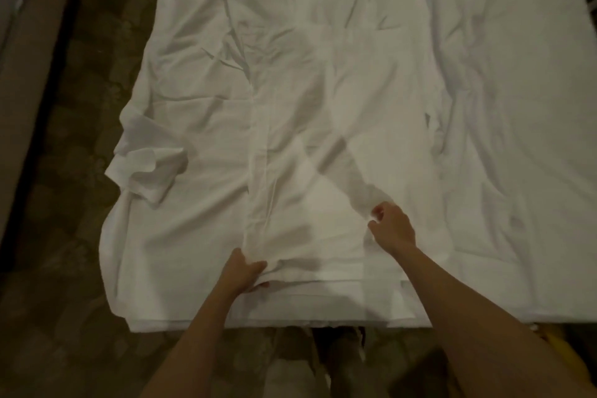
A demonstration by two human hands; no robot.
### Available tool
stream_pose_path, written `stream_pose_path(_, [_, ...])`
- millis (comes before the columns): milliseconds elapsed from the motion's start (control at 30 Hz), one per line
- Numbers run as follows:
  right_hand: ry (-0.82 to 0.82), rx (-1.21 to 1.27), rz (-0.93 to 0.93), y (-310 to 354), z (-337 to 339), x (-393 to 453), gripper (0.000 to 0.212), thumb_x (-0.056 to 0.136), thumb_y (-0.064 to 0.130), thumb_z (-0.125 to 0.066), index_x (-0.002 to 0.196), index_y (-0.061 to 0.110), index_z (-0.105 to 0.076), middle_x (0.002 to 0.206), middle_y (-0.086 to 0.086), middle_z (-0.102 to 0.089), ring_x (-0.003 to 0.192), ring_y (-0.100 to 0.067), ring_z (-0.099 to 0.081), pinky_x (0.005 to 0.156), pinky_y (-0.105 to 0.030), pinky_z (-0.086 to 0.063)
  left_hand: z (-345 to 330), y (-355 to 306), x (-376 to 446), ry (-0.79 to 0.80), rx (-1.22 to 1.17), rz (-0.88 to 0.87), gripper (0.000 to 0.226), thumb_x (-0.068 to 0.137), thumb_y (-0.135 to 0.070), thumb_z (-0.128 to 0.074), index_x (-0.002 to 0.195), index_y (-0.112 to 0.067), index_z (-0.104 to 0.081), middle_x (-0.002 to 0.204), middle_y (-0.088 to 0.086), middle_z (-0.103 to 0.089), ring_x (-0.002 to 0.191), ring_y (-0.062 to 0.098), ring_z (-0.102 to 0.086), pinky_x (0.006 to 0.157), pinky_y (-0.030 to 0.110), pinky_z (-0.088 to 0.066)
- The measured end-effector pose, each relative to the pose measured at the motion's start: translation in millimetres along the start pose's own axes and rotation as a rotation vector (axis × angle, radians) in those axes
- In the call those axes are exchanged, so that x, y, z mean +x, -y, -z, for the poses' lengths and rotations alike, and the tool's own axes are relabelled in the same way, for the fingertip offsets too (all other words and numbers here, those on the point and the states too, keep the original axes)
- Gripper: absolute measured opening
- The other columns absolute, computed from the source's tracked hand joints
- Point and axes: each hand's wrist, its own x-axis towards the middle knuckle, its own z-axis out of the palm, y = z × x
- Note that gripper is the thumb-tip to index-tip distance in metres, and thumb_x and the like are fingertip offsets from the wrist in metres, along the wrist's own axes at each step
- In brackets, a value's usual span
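L hand [245,271], at 7 o'clock, grips the near edge of the white cloth [300,145]. R hand [392,226], at 4, pinches its side. Cloth lies along the bed [517,107] toward 12. Pull both sides evenly & smooth bumps.

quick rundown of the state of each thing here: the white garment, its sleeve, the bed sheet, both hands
white garment, spread out on the bed, creased, near end being lifted
sleeve, crumpled at the bed's left edge, cuff open
bed sheet, wrinkled, lying under the garment
left hand, grips the garment's near hem
right hand, fingers curled, pinches the garment's fabric
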Motion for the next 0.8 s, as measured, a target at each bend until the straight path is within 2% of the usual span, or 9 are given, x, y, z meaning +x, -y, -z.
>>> stream_pose_path(133, [0.013, -0.11, 0.018, -34, 12, -1, 0.026, 0.088, 0.02, -0.059, 0.114, 0.019, -0.058, 0.116, -0.004, -0.06, 0.107, -0.025, -0.057, 0.087, -0.036, -0.048, -14, 3, -13, -0.179, 0.063, -0.154, 0.056, 0.084, -0.017, -0.072, 0.124, -0.007, -0.035, 0.111, 0.011, -0.046, 0.094, 0.031, -0.056, 0.056, 0.032, -0.051])
stream_pose_path(267, [0.008, -0.271, 0.031, -72, 27, -6, 0.03, 0.089, 0.025, -0.06, 0.118, 0.019, -0.055, 0.122, -0.007, -0.052, 0.113, -0.027, -0.051, 0.089, -0.038, -0.044, -27, 6, -20, -0.13, -0.021, -0.11, 0.054, 0.089, -0.025, -0.067, 0.134, -0.004, -0.047, 0.121, 0.018, -0.057, 0.098, 0.035, -0.062, 0.054, 0.03, -0.053])
stream_pose_path(333, [-0.044, -0.291, -0.013, -88, 36, -8, 0.04, 0.088, 0.03, -0.063, 0.122, 0.014, -0.05, 0.127, -0.011, -0.045, 0.118, -0.03, -0.044, 0.094, -0.043, -0.041, -28, 5, -24, -0.147, -0.096, -0.056, 0.048, 0.092, -0.026, -0.062, 0.128, 0.004, -0.052, 0.117, 0.022, -0.058, 0.093, 0.032, -0.059, 0.045, 0.026, -0.054])
stream_pose_path(400, [-0.1, -0.182, -0.114, -103, 45, -11, 0.062, 0.084, 0.035, -0.069, 0.132, 0.007, -0.04, 0.133, -0.015, -0.039, 0.122, -0.034, -0.04, 0.097, -0.048, -0.041, -25, 6, -26, -0.179, -0.123, -0.052, 0.045, 0.093, -0.025, -0.061, 0.122, 0.01, -0.055, 0.113, 0.023, -0.057, 0.087, 0.031, -0.059, 0.042, 0.021, -0.053])
stream_pose_path(500, [-0.024, 0.06, -0.175, -123, 52, -17, 0.081, 0.084, 0.04, -0.07, 0.141, 0.0, -0.029, 0.141, -0.019, -0.039, 0.127, -0.036, -0.041, 0.1, -0.043, -0.038, -19, 7, -30, -0.2, -0.193, -0.063, 0.039, 0.09, -0.018, -0.065, 0.115, 0.012, -0.057, 0.11, 0.022, -0.057, 0.092, 0.031, -0.058, 0.046, 0.02, -0.054])
stream_pose_path(600, [0.156, 0.184, -0.055, -130, 49, -25, 0.066, 0.089, 0.037, -0.064, 0.138, -0.001, -0.042, 0.137, -0.018, -0.05, 0.122, -0.035, -0.049, 0.098, -0.036, -0.04, -16, 3, -39, -0.202, -0.183, -0.151, 0.04, 0.085, -0.014, -0.071, 0.114, 0.011, -0.059, 0.107, 0.018, -0.06, 0.095, 0.03, -0.06, 0.06, 0.024, -0.058])
stream_pose_path(667, [0.117, 0.362, -0.047, -130, 49, -29, 0.048, 0.09, 0.026, -0.065, 0.127, -0.003, -0.054, 0.125, -0.019, -0.059, 0.108, -0.033, -0.058, 0.087, -0.037, -0.05, -10, 2, -42, -0.232, -0.142, -0.212, 0.04, 0.081, -0.014, -0.074, 0.111, 0.011, -0.062, 0.106, 0.019, -0.065, 0.092, 0.03, -0.063, 0.073, 0.032, -0.056])
stream_pose_path(733, [0.091, 0.546, -0.087, -134, 52, -32, 0.039, 0.089, 0.017, -0.067, 0.12, -0.005, -0.058, 0.112, -0.016, -0.063, 0.091, -0.028, -0.062, 0.067, -0.028, -0.056, -4, 5, -45, -0.244, -0.1, -0.229, 0.038, 0.079, -0.014, -0.076, 0.107, 0.01, -0.064, 0.104, 0.022, -0.067, 0.084, 0.026, -0.065, 0.076, 0.033, -0.054])
stream_pose_path(800, [0.105, 0.538, -0.113, -139, 53, -36, 0.037, 0.087, 0.016, -0.068, 0.116, -0.006, -0.061, 0.102, -0.014, -0.065, 0.085, -0.029, -0.065, 0.068, -0.032, -0.058, -4, 10, -50, -0.25, -0.038, -0.215, 0.04, 0.079, -0.013, -0.077, 0.11, 0.008, -0.063, 0.105, 0.023, -0.067, 0.082, 0.026, -0.064, 0.077, 0.037, -0.055])
